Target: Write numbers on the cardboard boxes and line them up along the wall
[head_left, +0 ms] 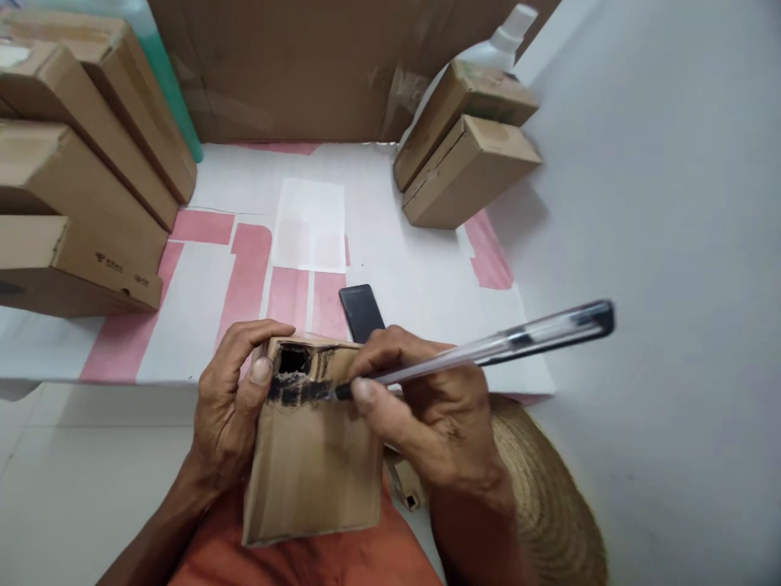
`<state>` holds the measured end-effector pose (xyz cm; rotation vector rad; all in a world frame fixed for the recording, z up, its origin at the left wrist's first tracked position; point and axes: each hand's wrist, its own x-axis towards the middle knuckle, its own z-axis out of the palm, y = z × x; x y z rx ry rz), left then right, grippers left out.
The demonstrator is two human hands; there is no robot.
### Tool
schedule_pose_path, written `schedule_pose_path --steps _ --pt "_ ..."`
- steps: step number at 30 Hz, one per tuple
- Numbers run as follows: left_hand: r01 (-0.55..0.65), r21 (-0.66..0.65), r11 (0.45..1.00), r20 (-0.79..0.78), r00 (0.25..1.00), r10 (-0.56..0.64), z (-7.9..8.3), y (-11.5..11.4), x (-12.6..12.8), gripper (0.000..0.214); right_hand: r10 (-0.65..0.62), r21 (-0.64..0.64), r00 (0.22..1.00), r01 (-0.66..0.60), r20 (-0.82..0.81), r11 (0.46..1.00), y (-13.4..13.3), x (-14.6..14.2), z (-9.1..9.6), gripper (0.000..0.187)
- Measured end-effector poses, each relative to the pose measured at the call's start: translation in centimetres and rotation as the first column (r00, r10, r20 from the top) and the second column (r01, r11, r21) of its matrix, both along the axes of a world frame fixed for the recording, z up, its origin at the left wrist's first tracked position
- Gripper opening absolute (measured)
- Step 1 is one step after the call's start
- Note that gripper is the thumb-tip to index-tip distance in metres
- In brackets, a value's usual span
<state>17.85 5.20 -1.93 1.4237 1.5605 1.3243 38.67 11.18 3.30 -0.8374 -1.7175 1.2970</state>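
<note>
A plain pale wall [659, 244] fills the right side of your view, and a brown cardboard panel [274, 73] stands across the back of the tabletop [421, 268], which is white with blocks of pink. On your left, several closed cartons [110, 228] stand close together, with a tall blue-green container [174, 89] behind them. On the far right, two brown boxes [469, 175] lean side by side, and a white-topped bottle [509, 28] shows behind them. A pale sheet [310, 224] lies flat near the middle, and a dark phone [361, 313] rests just beyond your right fingers, its near end hidden.

Your left hand [229, 399] has its grip on the left edge of the cardboard box [317, 472], its thumb pressed on the upper face beside a ragged dark hole. The box sits in front of you, above your orange-clothed lap [213, 561]. Your right hand [433, 423] grips a clear pen [537, 334] between thumb and fingers — its tip is at the right end of the black scribbling below the hole. Beyond your right forearm, part of a round woven mat [543, 488] shows.
</note>
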Motion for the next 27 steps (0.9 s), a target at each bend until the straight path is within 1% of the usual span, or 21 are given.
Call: schedule_pose_path --steps 2,3,5,6,7,8,9,10,11,12,14,15,17,19,21,23,25,27 --pt "-0.004 0.003 1.0 0.008 1.0 0.004 -0.2 0.0 -0.2 0.034 -0.094 -0.027 0.994 0.093 -0.052 0.995 1.4 1.2 0.2 0.011" --pt "-0.003 0.004 1.0 0.012 1.0 0.003 -0.3 0.0 -0.3 0.035 -0.153 -0.049 0.985 0.15 -0.073 0.988 2.5 1.8 0.1 0.011" --pt "0.007 0.009 1.0 0.02 1.0 -0.008 -0.4 -0.2 -0.6 0.036 -0.235 -0.092 0.971 0.23 -0.046 0.969 5.4 2.4 -0.9 0.016" --pt "0.022 0.012 1.0 0.026 0.999 -0.022 -0.5 -0.2 -0.7 0.038 -0.236 -0.104 0.972 0.237 0.019 0.966 7.0 2.4 -1.8 0.019" --pt "0.042 0.02 0.999 0.032 0.999 -0.042 -0.6 -0.3 -0.7 0.04 -0.195 -0.116 0.973 0.209 0.125 0.971 8.6 2.0 -2.9 0.02" --pt "0.067 0.029 0.997 0.035 0.997 -0.068 -0.7 -0.4 -0.7 0.043 -0.133 -0.144 0.952 0.177 0.276 0.974 10.1 1.3 -4.2 0.021" --pt "0.096 0.033 0.995 0.035 0.995 -0.097 -0.8 -0.5 -0.7 0.046 -0.079 -0.158 0.898 0.162 0.432 0.974 11.3 0.4 -5.7 0.022" --pt "0.122 0.029 0.992 0.032 0.992 -0.123 -1.0 -0.7 -0.7 0.051 -0.039 -0.134 0.81 0.144 0.586 0.98 12.3 -0.7 -7.2 0.021" --pt "0.145 0.015 0.989 0.029 0.989 -0.145 -1.1 -0.8 -0.7 0.055 -0.022 -0.092 0.702 0.124 0.712 0.988 12.9 -1.9 -8.7 0.02" --pt "0.163 -0.002 0.987 0.026 0.986 -0.163 -1.2 -0.9 -0.7 0.059 -0.015 -0.081 0.657 0.117 0.754 0.99 13.3 -3.1 -9.9 0.019" --pt "0.175 -0.044 0.984 0.035 0.984 -0.173 -1.4 -1.1 -0.8 0.065 0.005 -0.082 0.592 0.105 0.806 0.991 13.5 -5.1 -11.8 0.018" --pt "0.17 -0.062 0.983 0.045 0.985 -0.168 -1.5 -1.1 -0.8 0.066 0.015 -0.093 0.577 0.106 0.816 0.99 13.3 -5.8 -12.4 0.017" --pt "0.156 -0.08 0.984 0.058 0.987 -0.152 -1.5 -1.1 -0.9 0.066 0.029 -0.107 0.544 0.114 0.839 0.988 12.8 -6.6 -12.7 0.013" --pt "0.122 -0.104 0.987 0.081 0.99 -0.114 -1.3 -1.0 -0.9 0.065 0.026 -0.109 0.523 0.129 0.852 0.986 12.3 -6.4 -12.3 0.012" --pt "0.083 -0.135 0.987 0.113 0.991 -0.067 -1.1 -0.9 -0.9 0.065 0.008 -0.098 0.515 0.148 0.857 0.984 11.4 -5.3 -11.7 0.023" --pt "0.05 -0.169 0.984 0.14 0.99 -0.026 -1.0 -0.9 -0.9 0.067 -0.039 -0.066 0.502 0.19 0.864 0.98 10.3 -3.4 -11.1 0.036" --pt "0.042 -0.188 0.981 0.154 0.988 -0.013 -1.1 -0.9 -0.9 0.069 -0.118 -0.015 0.442 0.285 0.889 0.958 8.8 -1.2 -11.1 0.044" --pt "0.031 -0.204 0.978 0.182 0.983 0.007 -1.3 -0.9 -1.0 0.068 -0.168 0.0 0.376 0.408 0.911 0.913 7.3 0.7 -11.5 0.052"
